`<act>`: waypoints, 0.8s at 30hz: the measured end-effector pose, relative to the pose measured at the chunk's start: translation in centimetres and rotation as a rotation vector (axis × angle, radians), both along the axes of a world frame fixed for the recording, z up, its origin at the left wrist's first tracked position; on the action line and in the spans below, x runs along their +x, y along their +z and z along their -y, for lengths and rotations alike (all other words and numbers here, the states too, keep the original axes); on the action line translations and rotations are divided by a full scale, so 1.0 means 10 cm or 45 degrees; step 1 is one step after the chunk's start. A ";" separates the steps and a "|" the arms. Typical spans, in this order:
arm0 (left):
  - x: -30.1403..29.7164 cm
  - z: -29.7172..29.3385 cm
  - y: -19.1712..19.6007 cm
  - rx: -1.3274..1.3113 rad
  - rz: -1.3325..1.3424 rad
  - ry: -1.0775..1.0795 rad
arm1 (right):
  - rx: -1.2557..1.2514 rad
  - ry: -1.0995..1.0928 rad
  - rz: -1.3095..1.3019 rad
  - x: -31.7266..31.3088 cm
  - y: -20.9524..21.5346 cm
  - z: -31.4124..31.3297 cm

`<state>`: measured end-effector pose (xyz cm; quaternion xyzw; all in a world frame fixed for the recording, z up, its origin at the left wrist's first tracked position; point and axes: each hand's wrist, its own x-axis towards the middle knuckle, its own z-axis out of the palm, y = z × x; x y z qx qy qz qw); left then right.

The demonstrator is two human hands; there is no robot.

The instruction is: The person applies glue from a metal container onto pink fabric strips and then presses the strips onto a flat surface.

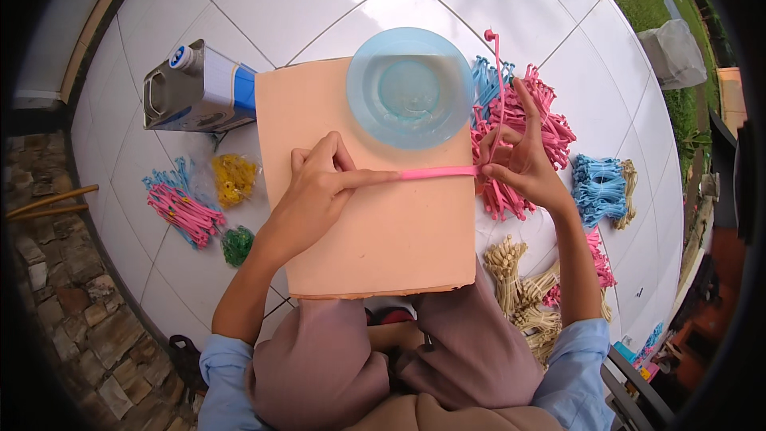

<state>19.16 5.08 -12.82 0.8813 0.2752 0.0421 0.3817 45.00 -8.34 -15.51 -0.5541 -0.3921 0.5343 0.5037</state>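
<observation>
A flat pink strip (437, 172) lies stretched across a peach-coloured board (383, 231) that rests over my lap. My left hand (315, 187) is on the board, its extended index finger pressing on the strip's left end and the other fingers curled. At the board's right edge, my right hand (523, 161) pinches the strip's other end between thumb and fingers, with one finger raised. From that pinch a thin pink strand (499, 84) rises, with a small knob at its top. A translucent blue bowl (367, 104) holding clear liquid stands on the board's far right corner.
Piles of pink strips (538, 116), blue bundles (598, 187) and cream bundles (511, 267) lie on white tiles at right. A metal can (211, 88) stands at left, near a yellow bag (234, 180), green bands (238, 246) and a pink bundle (183, 211).
</observation>
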 end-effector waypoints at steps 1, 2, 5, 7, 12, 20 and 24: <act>0.00 -0.01 -0.01 -0.008 -0.005 0.003 | -0.012 0.021 -0.017 0.01 0.02 -0.02; 0.00 -0.01 -0.02 0.016 0.005 -0.007 | -0.008 0.029 -0.033 0.01 0.03 -0.02; 0.00 -0.01 -0.01 0.043 0.004 -0.011 | 0.018 0.032 -0.034 0.02 -0.01 -0.02; 0.00 -0.01 0.01 0.047 -0.005 -0.009 | 0.027 0.032 -0.019 0.02 -0.02 -0.02; -0.01 -0.03 0.00 0.083 -0.040 -0.029 | 0.007 0.027 0.048 0.00 0.01 -0.05; 0.00 -0.03 0.04 0.038 -0.066 -0.055 | -0.090 0.053 0.111 0.02 0.04 -0.07; 0.05 -0.04 0.10 -0.006 -0.245 -0.124 | -0.112 0.076 0.113 0.03 0.09 -0.11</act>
